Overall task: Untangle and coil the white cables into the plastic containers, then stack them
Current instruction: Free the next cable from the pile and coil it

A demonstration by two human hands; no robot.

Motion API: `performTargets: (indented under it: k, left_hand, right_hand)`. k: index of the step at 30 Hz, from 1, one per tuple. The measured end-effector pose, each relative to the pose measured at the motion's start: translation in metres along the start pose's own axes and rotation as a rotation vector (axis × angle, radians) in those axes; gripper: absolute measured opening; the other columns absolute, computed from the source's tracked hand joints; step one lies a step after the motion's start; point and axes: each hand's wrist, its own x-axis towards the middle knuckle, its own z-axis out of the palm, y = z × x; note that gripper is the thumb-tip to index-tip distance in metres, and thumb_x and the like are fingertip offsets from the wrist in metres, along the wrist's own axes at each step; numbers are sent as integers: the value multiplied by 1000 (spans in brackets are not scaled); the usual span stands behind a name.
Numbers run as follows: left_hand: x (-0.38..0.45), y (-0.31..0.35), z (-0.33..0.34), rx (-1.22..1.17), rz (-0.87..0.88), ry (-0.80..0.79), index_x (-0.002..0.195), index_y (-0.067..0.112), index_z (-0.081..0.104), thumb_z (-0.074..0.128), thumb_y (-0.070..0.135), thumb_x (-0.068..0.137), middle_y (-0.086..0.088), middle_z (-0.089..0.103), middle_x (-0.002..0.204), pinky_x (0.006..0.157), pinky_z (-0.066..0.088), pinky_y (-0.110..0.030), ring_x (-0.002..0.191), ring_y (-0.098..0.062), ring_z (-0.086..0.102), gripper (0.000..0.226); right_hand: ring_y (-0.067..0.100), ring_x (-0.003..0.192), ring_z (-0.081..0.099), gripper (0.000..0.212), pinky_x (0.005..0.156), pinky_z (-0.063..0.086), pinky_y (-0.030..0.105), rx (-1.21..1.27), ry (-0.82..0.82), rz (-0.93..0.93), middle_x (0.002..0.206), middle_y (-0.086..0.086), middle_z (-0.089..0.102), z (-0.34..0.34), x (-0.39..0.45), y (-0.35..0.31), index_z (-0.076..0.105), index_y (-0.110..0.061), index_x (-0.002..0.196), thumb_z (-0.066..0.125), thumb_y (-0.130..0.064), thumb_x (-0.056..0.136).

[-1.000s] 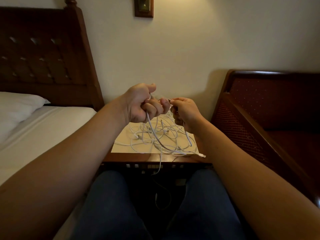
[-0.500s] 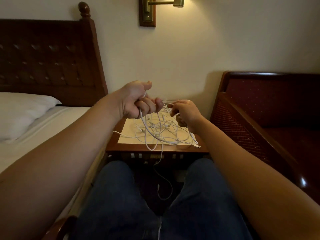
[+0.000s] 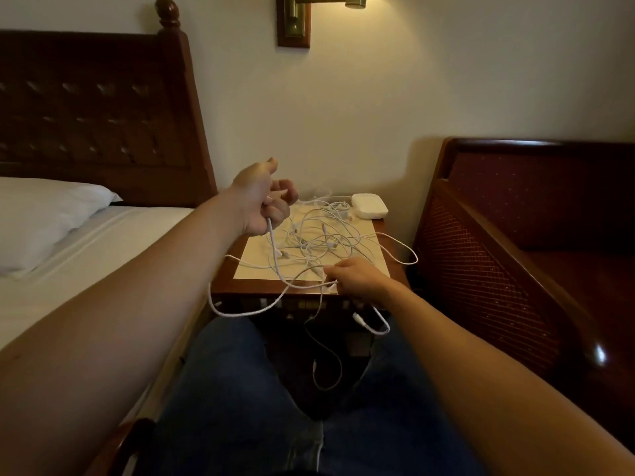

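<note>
On the bedside table: the white cables [image 3: 311,240] lie as one loose tangle across the pale inlay, some strands running off the front edge.
Hanging loops: one loop [image 3: 240,309] droops past the table's front left corner; another strand with a plug end [image 3: 359,317] dangles between the knees.
Left hand [image 3: 264,201]: raised above the table's rear left part, fingers curled round a single strand that drops from the fist into the tangle; judged to be lifting one cable clear so its path can be followed.
Right hand [image 3: 357,278]: low at the front edge, fingertips pinching a strand near the tangle's near side; likely anchoring it while the other hand draws.
Spacing of the hands: well apart, which puts the held strand under light tension and opens the knot.
Plastic container [image 3: 369,206]: a white lidded box at the table's rear right corner, touching the far cable ends; whether it is one box or several stacked cannot be told.
Progress: untangling only; no cable coiled or boxed yet.
Bedside table [image 3: 381,235]: dark wood, between the bed [image 3: 86,242] and an upholstered bench [image 3: 515,235].
Wall lamp [image 3: 309,15]: above, lit.
</note>
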Motion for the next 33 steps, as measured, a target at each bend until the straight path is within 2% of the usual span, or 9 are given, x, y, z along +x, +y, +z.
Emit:
performTargets:
  k: [4, 9, 13, 16, 19, 22, 24, 29, 33]
  left_hand:
    - [10, -26, -7, 236, 76, 58, 95, 18, 52, 42, 49, 104, 1, 56, 68, 37, 12, -15, 39, -4, 22, 33]
    - [18, -51, -6, 337, 180, 103, 105, 17, 60, 49, 50, 102, -2, 67, 86, 37, 16, -15, 43, -7, 25, 35]
    - [18, -64, -5, 455, 204, 93, 105, 17, 61, 45, 51, 102, -4, 70, 92, 42, 17, -18, 44, -9, 28, 38]
    - [17, -75, -9, 493, 160, 25, 104, 19, 62, 41, 49, 103, 1, 71, 84, 44, 17, -19, 48, -11, 29, 36]
    - [17, -83, -14, 341, 101, -71, 107, 21, 61, 35, 30, 104, 0, 77, 88, 43, 17, -17, 51, -11, 31, 28]
    - [18, -92, -15, 426, 97, -139, 123, 22, 54, 40, 12, 96, -2, 78, 95, 41, 18, -18, 51, -10, 32, 32]
    - [18, -100, -15, 586, 104, -207, 130, 21, 50, 52, 7, 94, 3, 75, 82, 38, 22, -19, 48, -9, 34, 38]
    - [20, -113, -16, 913, 201, -186, 119, 11, 60, 54, 16, 101, -3, 67, 75, 42, 34, -21, 49, -8, 45, 19]
    - [26, -111, -13, 619, 315, -10, 96, 8, 61, 43, 18, 106, 0, 40, 58, 38, 23, -21, 39, -9, 31, 23]
  right_hand:
    - [11, 43, 26, 37, 44, 20, 24, 380, 79, -46, 54, -1, 36, -13, -11, -36, 66, -7, 84, 55, -39, 101]
    - [10, 38, 18, 34, 39, 17, 20, 765, 37, -190, 47, -4, 29, -23, -30, -74, 57, -12, 80, 52, -36, 102]
    - [11, 40, 18, 29, 42, 17, 24, 610, 21, -130, 51, -2, 26, -23, -32, -78, 60, -10, 85, 55, -35, 100]
    - [10, 39, 16, 26, 38, 18, 22, 725, -139, -125, 47, -5, 25, -21, -38, -80, 60, -10, 86, 54, -32, 100]
    - [9, 36, 16, 29, 36, 16, 20, 830, -153, -154, 44, -6, 26, -21, -37, -80, 58, -11, 83, 48, -30, 103]
    - [9, 37, 18, 30, 39, 15, 22, 915, -99, -144, 48, -5, 35, -24, -28, -73, 60, -12, 85, 47, -31, 104]
    - [9, 38, 19, 29, 45, 12, 25, 982, -35, -130, 53, -3, 45, -26, -24, -67, 62, -11, 91, 47, -32, 104]
    - [8, 40, 26, 35, 38, 24, 21, 941, 174, -126, 81, 3, 74, -26, -15, -47, 66, -8, 110, 44, -34, 106]
    - [5, 57, 49, 29, 53, 36, 23, 511, 351, -147, 111, -2, 76, -11, -7, -19, 72, -17, 109, 47, -30, 102]
